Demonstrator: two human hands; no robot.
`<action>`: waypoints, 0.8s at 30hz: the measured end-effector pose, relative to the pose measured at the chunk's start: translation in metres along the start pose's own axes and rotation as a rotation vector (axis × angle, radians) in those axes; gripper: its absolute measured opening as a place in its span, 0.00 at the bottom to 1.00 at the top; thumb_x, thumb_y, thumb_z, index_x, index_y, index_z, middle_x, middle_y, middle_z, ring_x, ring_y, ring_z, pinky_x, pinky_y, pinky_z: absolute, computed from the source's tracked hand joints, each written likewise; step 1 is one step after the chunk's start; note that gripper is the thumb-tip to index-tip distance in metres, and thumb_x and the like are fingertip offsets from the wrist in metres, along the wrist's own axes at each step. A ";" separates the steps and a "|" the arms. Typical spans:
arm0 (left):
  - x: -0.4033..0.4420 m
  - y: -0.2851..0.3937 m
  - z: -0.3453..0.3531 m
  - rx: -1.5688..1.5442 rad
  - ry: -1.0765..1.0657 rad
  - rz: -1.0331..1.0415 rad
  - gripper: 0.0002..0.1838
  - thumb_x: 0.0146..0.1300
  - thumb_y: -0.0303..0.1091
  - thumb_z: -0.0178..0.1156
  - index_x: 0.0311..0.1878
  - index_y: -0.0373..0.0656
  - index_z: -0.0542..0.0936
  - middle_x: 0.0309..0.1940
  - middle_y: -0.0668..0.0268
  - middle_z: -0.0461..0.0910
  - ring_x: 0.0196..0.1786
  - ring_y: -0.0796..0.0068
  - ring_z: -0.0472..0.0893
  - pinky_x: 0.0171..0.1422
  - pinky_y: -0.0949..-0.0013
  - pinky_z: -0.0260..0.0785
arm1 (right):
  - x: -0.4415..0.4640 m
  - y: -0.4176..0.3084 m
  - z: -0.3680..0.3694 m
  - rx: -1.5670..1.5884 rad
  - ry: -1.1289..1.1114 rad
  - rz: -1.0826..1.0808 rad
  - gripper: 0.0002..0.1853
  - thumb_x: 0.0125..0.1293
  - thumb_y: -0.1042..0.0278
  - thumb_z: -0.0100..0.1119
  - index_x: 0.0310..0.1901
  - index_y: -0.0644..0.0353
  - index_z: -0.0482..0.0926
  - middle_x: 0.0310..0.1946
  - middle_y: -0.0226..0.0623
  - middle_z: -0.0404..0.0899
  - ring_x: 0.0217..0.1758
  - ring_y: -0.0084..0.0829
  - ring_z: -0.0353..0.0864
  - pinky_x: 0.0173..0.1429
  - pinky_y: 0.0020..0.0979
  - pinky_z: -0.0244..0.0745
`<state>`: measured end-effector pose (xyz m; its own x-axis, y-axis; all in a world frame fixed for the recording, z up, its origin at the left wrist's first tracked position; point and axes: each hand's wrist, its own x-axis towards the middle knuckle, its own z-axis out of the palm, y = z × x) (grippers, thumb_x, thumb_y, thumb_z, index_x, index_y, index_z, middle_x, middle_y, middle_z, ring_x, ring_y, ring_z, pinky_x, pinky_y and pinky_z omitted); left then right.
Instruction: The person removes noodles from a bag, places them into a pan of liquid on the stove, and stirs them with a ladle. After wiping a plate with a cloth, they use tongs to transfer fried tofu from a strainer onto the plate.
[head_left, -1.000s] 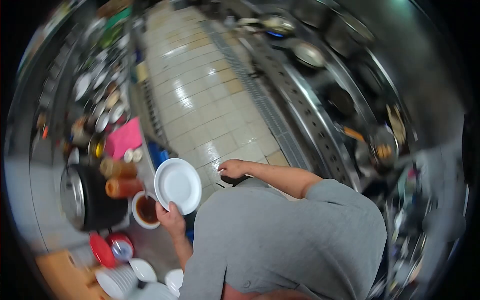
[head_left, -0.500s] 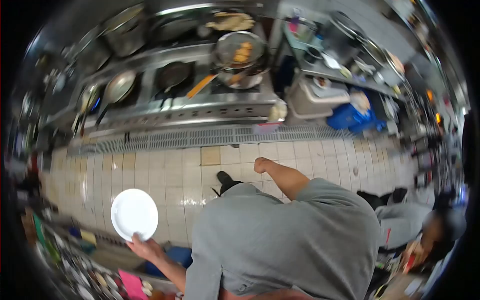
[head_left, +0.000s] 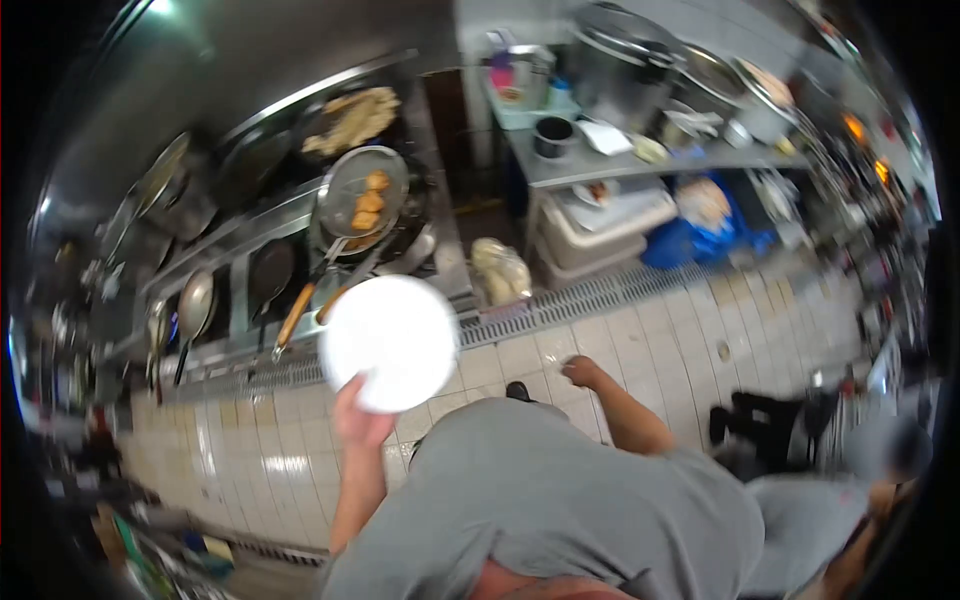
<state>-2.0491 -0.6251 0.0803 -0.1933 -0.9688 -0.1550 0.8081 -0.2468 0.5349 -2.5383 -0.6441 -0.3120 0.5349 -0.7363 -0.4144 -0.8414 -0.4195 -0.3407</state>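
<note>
My left hand (head_left: 362, 418) grips a round white plate (head_left: 392, 345) by its near rim, thumb on top. The plate is at the stove's front edge and hides part of it. Just beyond the plate, a strainer (head_left: 345, 175) holding several golden fried pieces (head_left: 369, 200) rests over a pan on the stove. My right hand (head_left: 578, 371) is low over the tiled floor, apart from everything else. Its fingers look curled in, and what they hold, if anything, cannot be made out.
Pans (head_left: 197, 303) and a tall pot (head_left: 172, 185) stand on the stove. To the right, a steel table (head_left: 560, 172) bears big pots, above a white bin (head_left: 560, 245) and a blue bag (head_left: 665, 240). A person in grey (head_left: 805, 525) is close on my right.
My left hand has brought the plate from low on the left up and right to the stove's front. The view has turned, and I am nearer the steel table. My right hand stays low.
</note>
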 end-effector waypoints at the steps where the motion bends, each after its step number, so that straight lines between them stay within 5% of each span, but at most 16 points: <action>1: 0.033 -0.022 0.030 -0.015 0.008 -0.065 0.32 0.78 0.44 0.50 0.78 0.38 0.61 0.73 0.53 0.69 0.75 0.52 0.69 0.80 0.46 0.59 | -0.036 -0.001 -0.038 0.796 0.101 0.545 0.19 0.70 0.58 0.57 0.50 0.66 0.84 0.35 0.46 0.85 0.33 0.37 0.87 0.33 0.41 0.81; 3: 0.093 -0.063 0.070 0.002 -0.110 -0.202 0.36 0.79 0.52 0.48 0.79 0.38 0.58 0.75 0.51 0.67 0.77 0.52 0.67 0.81 0.44 0.57 | -0.090 0.012 -0.108 1.276 0.316 0.823 0.21 0.71 0.60 0.61 0.60 0.62 0.79 0.41 0.37 0.83 0.34 0.33 0.86 0.32 0.36 0.80; 8: 0.215 -0.149 0.131 0.029 -0.176 -0.472 0.36 0.81 0.54 0.45 0.79 0.36 0.57 0.76 0.50 0.65 0.78 0.51 0.66 0.82 0.48 0.58 | -0.143 0.072 -0.222 1.445 0.762 0.762 0.20 0.75 0.59 0.59 0.64 0.59 0.77 0.43 0.36 0.84 0.38 0.30 0.86 0.37 0.33 0.82; 16: 0.372 -0.286 0.201 0.093 -0.311 -0.646 0.33 0.81 0.51 0.46 0.77 0.35 0.62 0.73 0.52 0.71 0.74 0.58 0.72 0.80 0.53 0.63 | -0.126 0.229 -0.261 1.367 0.602 0.711 0.21 0.77 0.57 0.58 0.65 0.60 0.76 0.46 0.38 0.84 0.42 0.33 0.88 0.41 0.34 0.83; 24: 0.532 -0.421 0.339 0.157 -0.462 -0.759 0.32 0.82 0.50 0.45 0.75 0.33 0.63 0.70 0.51 0.73 0.71 0.56 0.75 0.77 0.53 0.66 | -0.226 0.378 -0.322 1.481 0.910 0.905 0.27 0.75 0.49 0.60 0.67 0.58 0.74 0.50 0.42 0.84 0.41 0.34 0.88 0.41 0.34 0.83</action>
<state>-2.6802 -1.0440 0.0541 -0.8756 -0.4476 -0.1814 0.2931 -0.7909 0.5371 -3.0020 -0.8066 -0.0752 -0.5444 -0.6558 -0.5230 0.1754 0.5207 -0.8355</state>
